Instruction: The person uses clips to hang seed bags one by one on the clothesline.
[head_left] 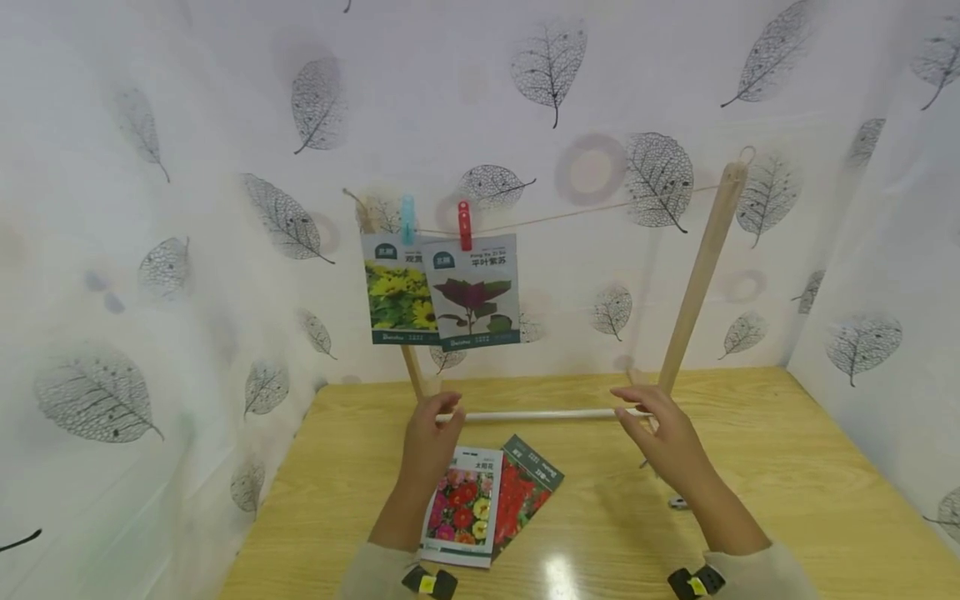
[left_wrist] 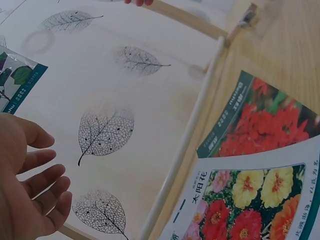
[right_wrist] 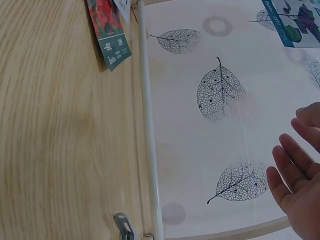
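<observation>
My left hand (head_left: 429,437) hovers at the left end of a white rod (head_left: 540,414), fingers loosely bent with nothing between them. At the rod's right end, my right hand (head_left: 667,433) has its fingers spread and holds nothing. Two seed packets hang overlapping from a string (head_left: 585,213): a yellow-flower packet (head_left: 390,292) under a light blue clothespin (head_left: 407,221), and a purple-leaf packet (head_left: 476,300) under a red clothespin (head_left: 465,225). Below lie a mixed-flower packet (head_left: 465,504) and, partly beneath it, a red-flower packet (head_left: 525,487).
A wooden post (head_left: 701,275) leans outward on the right, tied to the string at its top. The left post (head_left: 412,372) is mostly behind the hanging packets. A small metal piece (right_wrist: 124,226) lies on the wooden table (head_left: 787,492). Leaf-printed cloth (head_left: 480,83) surrounds the table.
</observation>
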